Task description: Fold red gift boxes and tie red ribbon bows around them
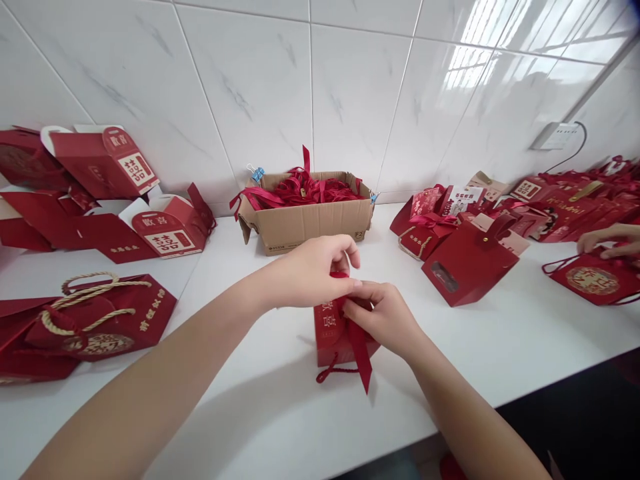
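A small red gift box (327, 341) with pale lettering stands on the white table in front of me. Above its top, my left hand (323, 267) has its fingers curled and pressed on a red ribbon. My right hand (383, 313) pinches the same ribbon (361, 357) at the box's right side, its fingertips touching those of my left hand. One ribbon tail hangs down over the front of the box, past its lower edge. A dark red cord loop (327, 375) lies at the base. The knot area is mostly hidden by my fingers.
Behind stands a cardboard box (310, 225) full of red ribbons, clipped at its corners. Red gift boxes (165, 230) crowd the left, with a rope-handled one (120, 327) nearer. More boxes (470, 260) stand right. Another person's hand (613, 240) holds a red box (593, 277) at far right.
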Motion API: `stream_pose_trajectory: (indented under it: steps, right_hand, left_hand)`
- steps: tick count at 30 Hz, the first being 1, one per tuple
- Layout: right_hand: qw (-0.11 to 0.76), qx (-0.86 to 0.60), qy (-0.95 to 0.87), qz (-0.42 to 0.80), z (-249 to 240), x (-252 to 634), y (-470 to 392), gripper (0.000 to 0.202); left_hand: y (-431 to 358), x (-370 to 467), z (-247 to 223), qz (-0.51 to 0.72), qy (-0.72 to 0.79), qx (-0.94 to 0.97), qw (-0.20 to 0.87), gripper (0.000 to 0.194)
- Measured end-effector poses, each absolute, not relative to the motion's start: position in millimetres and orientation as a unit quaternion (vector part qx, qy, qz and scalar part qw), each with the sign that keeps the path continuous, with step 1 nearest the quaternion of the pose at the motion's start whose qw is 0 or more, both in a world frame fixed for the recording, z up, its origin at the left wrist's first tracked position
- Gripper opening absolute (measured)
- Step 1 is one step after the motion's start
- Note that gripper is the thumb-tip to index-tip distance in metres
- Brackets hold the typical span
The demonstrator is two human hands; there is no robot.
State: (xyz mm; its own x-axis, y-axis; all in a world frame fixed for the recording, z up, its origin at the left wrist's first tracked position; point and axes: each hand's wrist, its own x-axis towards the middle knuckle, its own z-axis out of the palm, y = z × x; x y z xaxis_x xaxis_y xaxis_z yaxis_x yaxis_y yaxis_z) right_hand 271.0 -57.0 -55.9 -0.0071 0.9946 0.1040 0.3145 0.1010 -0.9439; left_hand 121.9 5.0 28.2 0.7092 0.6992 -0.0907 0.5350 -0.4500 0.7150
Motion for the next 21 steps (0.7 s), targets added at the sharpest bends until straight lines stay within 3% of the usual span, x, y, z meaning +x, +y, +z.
stream_pose_trajectory:
  steps: [7,15,17,21]
  right_hand:
    - [0.445,-0.483,-0.66,0.366,-57.3,278.1,-58.1,0.021]
    - [0.441,-0.507,-0.644,0.365,-57.6,275.2,-55.2,0.028]
    - [0.456,-0.517,-0.623,0.368,-59.9,274.4,-52.9,0.032]
    - [0.479,-0.515,-0.6,0.382,-62.4,273.2,-51.0,0.033]
  left_hand:
    - [23.0,134.1,29.7,0.118,0.387,0.851,0.334,0.027]
    - [26.6,135.4,28.3,0.115,0.37,0.861,0.33,0.027]
    - [24.9,137.5,24.0,0.16,0.325,0.893,0.266,0.023]
    - [16.4,128.2,10.6,0.292,0.235,0.927,0.012,0.005]
